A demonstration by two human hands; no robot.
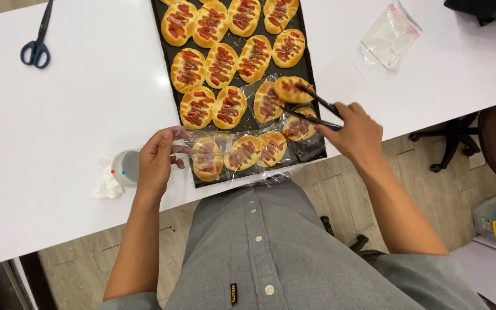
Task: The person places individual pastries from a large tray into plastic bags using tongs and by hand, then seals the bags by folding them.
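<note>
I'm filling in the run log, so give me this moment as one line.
left hand: holds clear bag | right hand: grips black tongs on bun | tray: bare and bagged buns

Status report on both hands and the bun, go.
Left hand pinching clear bag open. Right hand gripping black tongs, clamped on bun. Bagged buns lie between.

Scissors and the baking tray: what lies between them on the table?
Nothing: in the head view, only bare white table separates the scissors from the tray.
</note>
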